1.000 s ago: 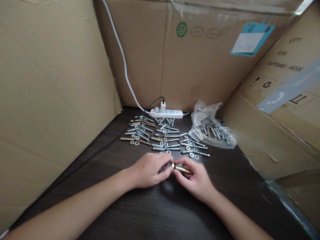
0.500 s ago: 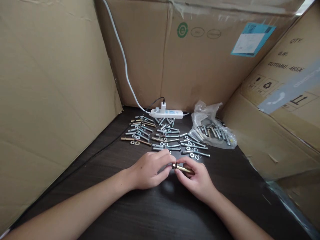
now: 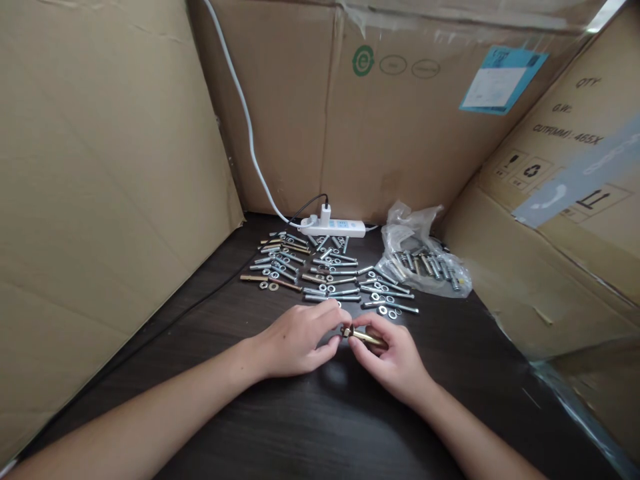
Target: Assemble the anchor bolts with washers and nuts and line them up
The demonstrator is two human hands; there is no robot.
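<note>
A brass-coloured expansion bolt (image 3: 367, 338) lies between my two hands above the dark table, its nut end pointing left. My right hand (image 3: 395, 350) is closed round its sleeve, thumb below and index finger above. At the other end, the thumb and index finger of my left hand (image 3: 305, 339) pinch about the nut (image 3: 346, 331). Just beyond my hands lie rows of taken-apart silver and brass-coloured bolts (image 3: 345, 299), sleeves, nuts and washers (image 3: 383, 310).
A clear plastic bag (image 3: 410, 220) of more bolts lies at the right rear. Behind the rows stands a white power strip (image 3: 345, 229) with a plug and cables. Cardboard walls (image 3: 280, 133) enclose the dark table (image 3: 280, 427) on three sides. A black cable (image 3: 200, 300) crosses its left side.
The nut shows a different face between my fingertips, as if turned slightly. Both hands keep nearly the same place, and the loose parts have not moved.
</note>
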